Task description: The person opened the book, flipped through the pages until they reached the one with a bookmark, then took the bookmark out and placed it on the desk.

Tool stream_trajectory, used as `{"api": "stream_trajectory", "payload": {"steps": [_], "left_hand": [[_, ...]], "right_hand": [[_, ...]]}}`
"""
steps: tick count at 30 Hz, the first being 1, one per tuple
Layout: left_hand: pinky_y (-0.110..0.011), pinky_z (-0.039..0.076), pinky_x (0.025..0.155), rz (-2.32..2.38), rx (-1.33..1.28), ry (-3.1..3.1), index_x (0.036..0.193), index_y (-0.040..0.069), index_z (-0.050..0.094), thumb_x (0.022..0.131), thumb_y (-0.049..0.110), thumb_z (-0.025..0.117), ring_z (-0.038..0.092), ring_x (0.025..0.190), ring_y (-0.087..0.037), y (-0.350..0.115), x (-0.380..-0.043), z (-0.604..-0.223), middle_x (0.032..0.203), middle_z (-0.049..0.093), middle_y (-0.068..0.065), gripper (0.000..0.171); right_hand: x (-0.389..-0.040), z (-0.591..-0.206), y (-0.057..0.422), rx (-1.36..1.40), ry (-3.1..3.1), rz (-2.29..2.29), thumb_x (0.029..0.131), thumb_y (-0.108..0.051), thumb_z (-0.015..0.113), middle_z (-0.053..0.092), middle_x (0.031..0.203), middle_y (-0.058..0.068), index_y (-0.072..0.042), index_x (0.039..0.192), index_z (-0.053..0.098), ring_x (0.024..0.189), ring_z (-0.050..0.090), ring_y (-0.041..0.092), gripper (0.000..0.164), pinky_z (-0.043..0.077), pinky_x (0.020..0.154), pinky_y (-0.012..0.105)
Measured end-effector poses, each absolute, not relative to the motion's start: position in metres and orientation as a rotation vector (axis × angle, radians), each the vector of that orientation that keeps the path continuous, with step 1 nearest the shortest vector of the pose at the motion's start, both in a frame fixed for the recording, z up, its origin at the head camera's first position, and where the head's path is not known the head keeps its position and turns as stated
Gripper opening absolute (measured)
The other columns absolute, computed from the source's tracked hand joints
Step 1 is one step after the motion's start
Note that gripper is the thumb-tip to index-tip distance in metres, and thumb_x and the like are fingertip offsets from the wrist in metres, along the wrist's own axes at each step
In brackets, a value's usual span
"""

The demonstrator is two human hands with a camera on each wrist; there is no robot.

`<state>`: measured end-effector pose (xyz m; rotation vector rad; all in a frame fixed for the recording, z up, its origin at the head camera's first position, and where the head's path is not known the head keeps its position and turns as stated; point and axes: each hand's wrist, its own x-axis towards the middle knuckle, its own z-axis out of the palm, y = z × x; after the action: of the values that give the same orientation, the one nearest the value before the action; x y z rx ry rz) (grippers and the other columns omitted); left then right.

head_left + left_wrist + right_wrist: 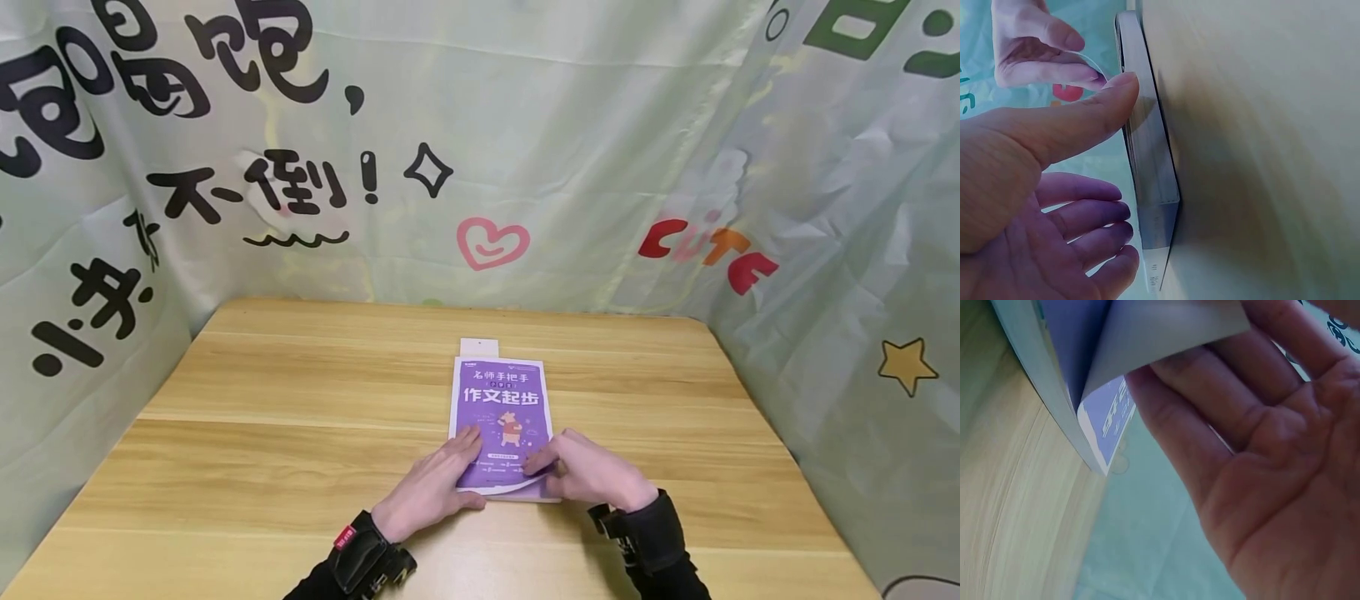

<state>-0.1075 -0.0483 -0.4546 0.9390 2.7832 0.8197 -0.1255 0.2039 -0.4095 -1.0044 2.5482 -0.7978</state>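
A purple book with white lettering and a small cartoon animal lies on the wooden table, its lower edge toward me. My left hand rests on its lower left part, fingers over the cover and thumb along the bottom edge. At the lower right corner, my right hand pinches the front cover, which curls up off the pages. The right wrist view shows the pale inner side of the bent cover between thumb and fingers. Seen from the left wrist, the page block stays thick and closed beneath.
Past the book's top edge sticks out a pale flat tab. The wooden table extends to both sides. A printed fabric curtain with lettering, a heart and a star hangs around its back and sides.
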Motion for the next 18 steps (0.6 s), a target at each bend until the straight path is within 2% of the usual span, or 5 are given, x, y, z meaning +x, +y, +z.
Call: {"api": "stream_trajectory", "payload": {"steps": [2, 5, 10, 18], "left_hand": [[-0.060, 0.034, 0.105, 0.819, 0.935, 2.783, 0.143, -0.006, 0.038, 0.078, 0.037, 0.073, 0.026, 0.138, -0.034, -0.0480, -0.1075, -0.4539, 0.152, 0.027, -0.022, 0.086], [-0.059, 0.033, 0.106, 0.817, 0.944, 2.787, 0.143, -0.006, 0.037, 0.078, 0.037, 0.074, 0.026, 0.138, -0.034, -0.0481, -0.1071, -0.4527, 0.152, 0.028, -0.023, 0.086], [-0.060, 0.034, 0.106, 0.816, 0.966, 2.802, 0.143, -0.006, 0.037, 0.079, 0.036, 0.074, 0.027, 0.138, -0.034, -0.0486, -0.1057, -0.4515, 0.152, 0.028, -0.023, 0.086], [-0.055, 0.038, 0.105, 0.823, 1.040, 2.854, 0.142, -0.007, 0.040, 0.085, 0.029, 0.070, 0.032, 0.135, -0.034, -0.0486, -0.1022, -0.4465, 0.149, 0.033, -0.024, 0.074]], "right_hand": [[-0.1255, -0.4089, 0.2045, -1.021, 2.564, -0.804, 0.072, 0.006, 0.061, 0.074, 0.099, 0.012, -0.001, 0.099, 0.076, 0.066, 0.063, 0.007, 0.032, 0.055, 0.055, 0.020], [-0.1260, -0.4081, 0.2049, -1.052, 2.601, -0.799, 0.072, 0.009, 0.059, 0.074, 0.097, 0.009, -0.002, 0.096, 0.076, 0.078, 0.065, 0.012, 0.031, 0.058, 0.064, 0.023], [-0.1269, -0.4069, 0.2052, -1.069, 2.641, -0.800, 0.074, 0.010, 0.058, 0.075, 0.095, 0.007, -0.004, 0.094, 0.077, 0.082, 0.066, 0.013, 0.031, 0.059, 0.069, 0.025], [-0.1308, -0.4050, 0.2027, -1.251, 2.793, -0.928, 0.072, 0.009, 0.067, 0.074, 0.094, 0.004, -0.005, 0.096, 0.073, 0.089, 0.066, 0.014, 0.029, 0.059, 0.081, 0.037]]}}
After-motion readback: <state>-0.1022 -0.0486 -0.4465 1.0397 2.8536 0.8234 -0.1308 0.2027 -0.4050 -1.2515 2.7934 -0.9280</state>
